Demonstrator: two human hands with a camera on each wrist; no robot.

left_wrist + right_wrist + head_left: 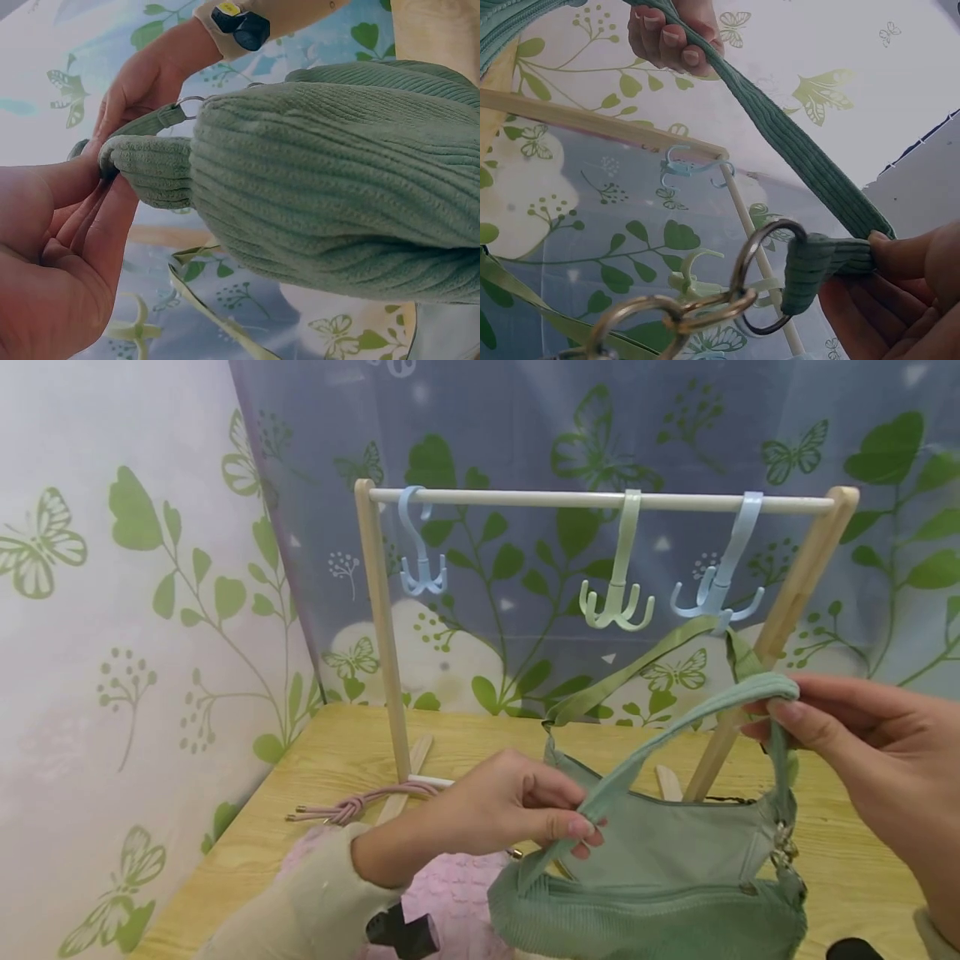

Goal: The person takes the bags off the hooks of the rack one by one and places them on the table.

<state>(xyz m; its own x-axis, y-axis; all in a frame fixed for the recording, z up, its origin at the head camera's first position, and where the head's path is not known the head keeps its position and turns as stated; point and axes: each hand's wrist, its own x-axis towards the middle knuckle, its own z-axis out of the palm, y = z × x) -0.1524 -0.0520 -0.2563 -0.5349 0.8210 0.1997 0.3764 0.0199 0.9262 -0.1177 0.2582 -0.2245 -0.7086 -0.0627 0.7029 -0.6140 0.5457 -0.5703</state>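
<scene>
A green corduroy handbag (pixel 652 918) hangs by its strap between both hands. My left hand (pixel 517 806) pinches the strap (pixel 675 727) low on its left side. At the strap's upper right bend, my right hand (pixel 870 735) pinches it between thumb and fingers. Metal rings (pixel 769 277) join the strap's right end to the bag, as the right wrist view shows. Behind it, a lighter green bag (pixel 675 835) hangs by its strap from the right blue hook (pixel 720 585). The corduroy bag covers that bag's lower part.
A wooden rack with a white bar (pixel 517 499) stands on the wooden table (pixel 247 860). Also on the bar are a pale green hook (pixel 617 585) and a left blue hook (pixel 422 552). A pink bag (pixel 457 893) with a knotted cord (pixel 360 802) lies at the left.
</scene>
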